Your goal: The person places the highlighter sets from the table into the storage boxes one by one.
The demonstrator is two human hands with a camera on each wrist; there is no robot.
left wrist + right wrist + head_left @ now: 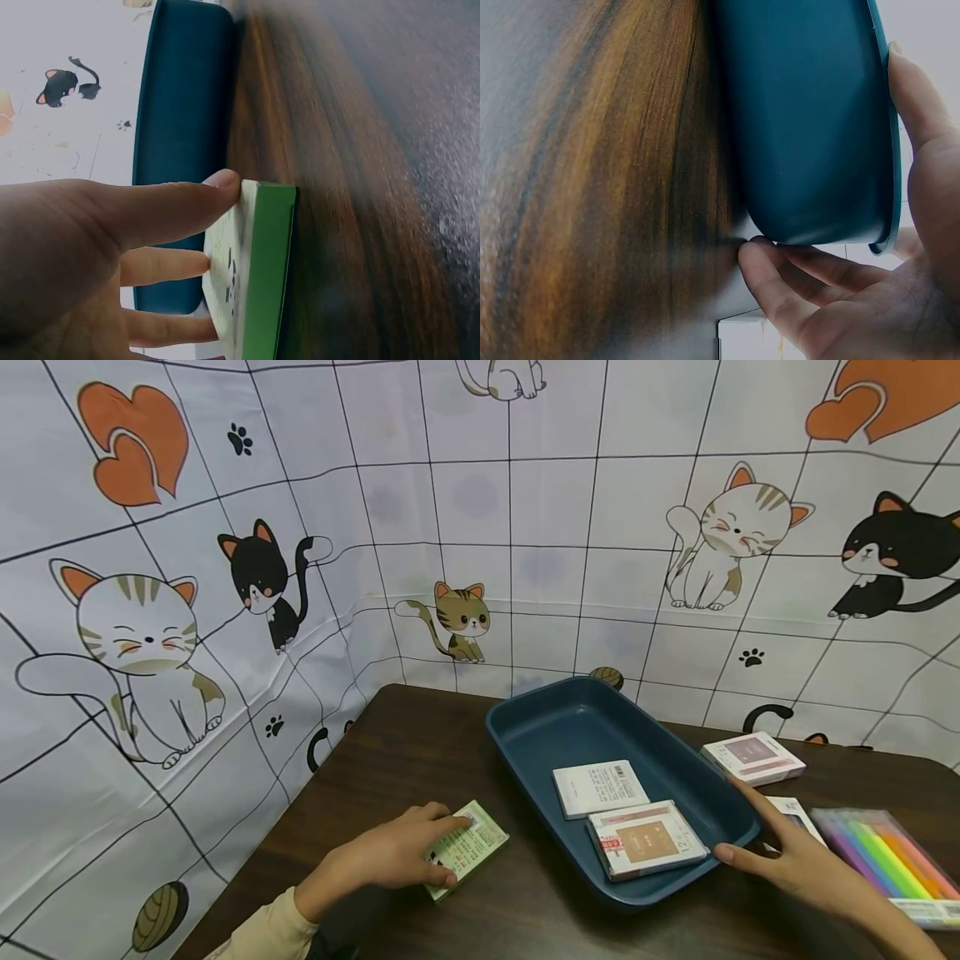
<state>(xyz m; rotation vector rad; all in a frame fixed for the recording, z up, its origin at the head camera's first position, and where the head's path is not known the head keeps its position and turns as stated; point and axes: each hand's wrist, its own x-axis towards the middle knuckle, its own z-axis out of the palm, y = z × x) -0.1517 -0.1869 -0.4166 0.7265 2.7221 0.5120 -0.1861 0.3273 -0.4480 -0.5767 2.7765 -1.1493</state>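
A small light-green box (480,842) lies flat on the dark wooden table, left of a blue tray (540,714). My left hand (397,852) is over that box; in the left wrist view its thumb and fingertips touch the printed face, and the box's green side (268,270) shows. My right hand (802,864) holds the tray's near right corner, the thumb at the rim. In the right wrist view its fingers (780,289) are against the tray's underside corner. Inside the tray are a white box with printed text (600,787) and a boxed item with a tan panel (647,839).
Right of the tray lie a white box with a mauve panel (753,757), another white box (797,817) partly hidden by my right hand, and a clear pack of coloured pens (892,860). A cat-patterned sheet (555,527) hangs behind and left of the table (427,735).
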